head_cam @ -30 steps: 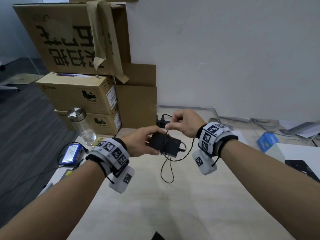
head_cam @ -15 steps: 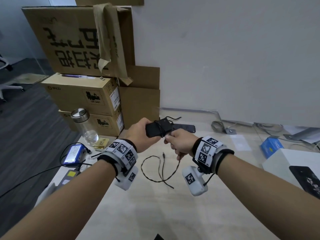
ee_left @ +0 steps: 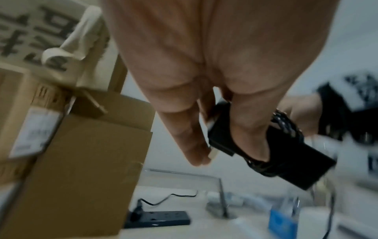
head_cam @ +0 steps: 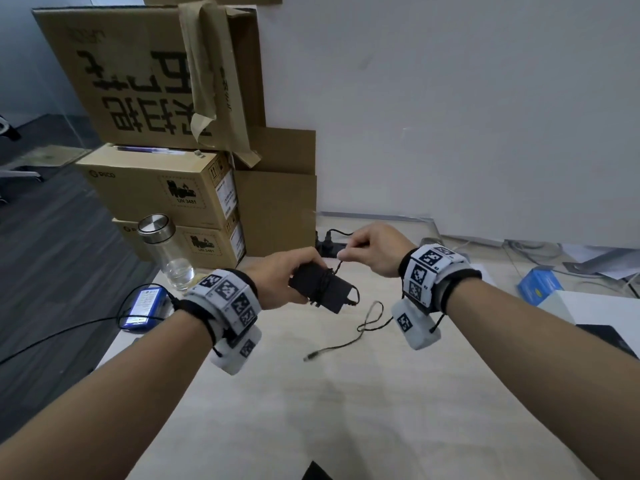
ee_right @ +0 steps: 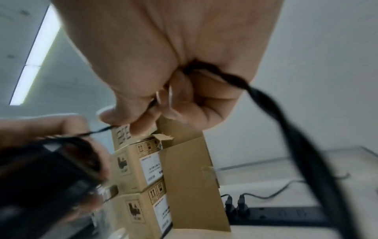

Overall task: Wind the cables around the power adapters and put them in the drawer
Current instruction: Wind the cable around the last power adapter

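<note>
My left hand grips a black power adapter above the light wooden desk, thumb and fingers round its body. Several turns of thin black cable wrap its middle. My right hand is just right of and above it, pinching the cable taut between thumb and fingers. The loose cable tail loops down onto the desk and ends in a small plug. No drawer is in view.
Stacked cardboard boxes stand at the back left, with a glass bottle in front. A blue device lies at the desk's left edge. A black power strip sits by the wall. A blue box is at the right.
My right hand went down under the adapter and has come back up above it with the cable. More turns lie on the adapter and the loose tail on the desk is shorter.
</note>
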